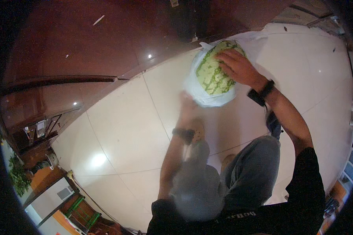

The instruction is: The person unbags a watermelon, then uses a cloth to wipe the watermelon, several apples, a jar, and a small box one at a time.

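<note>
A green watermelon [212, 77] with dark mottled stripes sits on the floor in a thin white plastic bag [217, 101], which is pulled down around its lower side. My right hand [240, 67] lies on the melon's upper right side, fingers apart and slightly bent over the rind. Beside the bag's lower left edge is my left hand [187, 102], smeared by motion; its fingers cannot be made out, nor whether it touches the plastic. Each wrist wears a dark band.
A dark red glossy cabinet [78, 47] runs along the far left, close behind the melon. Pale floor tiles [117, 133] spread around my bent knees [255, 168]. At the lower left stand a white boxy appliance [53, 199] and a green-framed item [82, 211].
</note>
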The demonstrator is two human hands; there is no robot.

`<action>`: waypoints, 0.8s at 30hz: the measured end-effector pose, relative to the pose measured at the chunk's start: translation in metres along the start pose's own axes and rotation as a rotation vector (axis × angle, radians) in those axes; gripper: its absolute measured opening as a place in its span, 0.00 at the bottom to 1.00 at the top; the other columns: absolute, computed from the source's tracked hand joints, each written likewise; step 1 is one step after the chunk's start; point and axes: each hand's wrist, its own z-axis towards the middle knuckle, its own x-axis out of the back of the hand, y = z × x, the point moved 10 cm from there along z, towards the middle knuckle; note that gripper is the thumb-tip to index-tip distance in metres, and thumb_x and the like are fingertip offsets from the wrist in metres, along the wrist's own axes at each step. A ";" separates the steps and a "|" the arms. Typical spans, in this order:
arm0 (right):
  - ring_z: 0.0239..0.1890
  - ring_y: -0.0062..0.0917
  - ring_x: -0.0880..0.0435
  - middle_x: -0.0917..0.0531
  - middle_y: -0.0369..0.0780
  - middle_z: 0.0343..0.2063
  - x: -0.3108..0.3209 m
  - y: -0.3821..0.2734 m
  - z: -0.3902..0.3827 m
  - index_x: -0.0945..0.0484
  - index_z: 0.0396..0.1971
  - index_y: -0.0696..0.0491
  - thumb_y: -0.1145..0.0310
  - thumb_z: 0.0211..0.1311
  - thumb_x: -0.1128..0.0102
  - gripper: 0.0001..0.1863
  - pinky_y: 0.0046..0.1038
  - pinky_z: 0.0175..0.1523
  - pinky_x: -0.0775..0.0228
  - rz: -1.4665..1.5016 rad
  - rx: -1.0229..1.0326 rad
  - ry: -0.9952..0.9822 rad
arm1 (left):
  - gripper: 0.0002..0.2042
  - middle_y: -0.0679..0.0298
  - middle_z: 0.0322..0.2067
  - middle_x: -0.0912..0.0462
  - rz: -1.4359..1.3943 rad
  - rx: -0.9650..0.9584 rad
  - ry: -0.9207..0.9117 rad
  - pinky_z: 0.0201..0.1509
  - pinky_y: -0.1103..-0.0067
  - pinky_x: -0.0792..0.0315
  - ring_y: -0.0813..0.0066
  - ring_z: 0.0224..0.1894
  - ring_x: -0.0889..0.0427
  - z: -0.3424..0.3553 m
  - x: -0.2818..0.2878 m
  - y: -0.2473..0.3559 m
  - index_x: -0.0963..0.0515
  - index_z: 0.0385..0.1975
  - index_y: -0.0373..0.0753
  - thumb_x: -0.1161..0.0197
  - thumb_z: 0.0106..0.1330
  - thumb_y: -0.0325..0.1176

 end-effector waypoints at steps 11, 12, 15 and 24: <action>0.58 0.36 0.34 0.28 0.41 0.52 -0.021 0.006 0.021 0.30 0.52 0.52 0.58 0.60 0.46 0.22 0.50 0.63 0.50 -0.206 0.023 -0.011 | 0.21 0.53 0.42 0.27 0.986 -0.683 0.260 0.55 0.69 0.37 0.58 0.50 0.31 -0.057 -0.062 0.179 0.36 0.46 0.37 0.41 0.52 0.18; 0.60 0.36 0.36 0.29 0.40 0.54 -0.025 0.009 0.018 0.31 0.53 0.51 0.58 0.60 0.47 0.23 0.52 0.63 0.53 -0.181 -0.018 -0.077 | 0.19 0.50 0.45 0.27 1.000 -0.714 0.073 0.59 0.68 0.39 0.54 0.53 0.32 -0.054 -0.088 0.190 0.32 0.45 0.35 0.43 0.51 0.17; 0.62 0.35 0.39 0.30 0.39 0.55 -0.020 0.004 0.007 0.32 0.55 0.51 0.58 0.60 0.46 0.24 0.54 0.64 0.57 -0.180 -0.028 -0.101 | 0.16 0.47 0.49 0.29 0.960 -0.620 -0.096 0.61 0.65 0.41 0.50 0.55 0.34 -0.018 -0.126 0.196 0.31 0.47 0.30 0.48 0.58 0.24; 0.65 0.39 0.46 0.37 0.39 0.60 0.010 -0.011 -0.090 0.39 0.60 0.51 0.58 0.57 0.44 0.31 0.51 0.68 0.65 -0.126 -0.128 -0.137 | 0.21 0.43 0.57 0.37 1.114 -0.876 -0.162 0.61 0.63 0.40 0.41 0.58 0.38 0.003 -0.172 0.155 0.35 0.57 0.37 0.50 0.67 0.38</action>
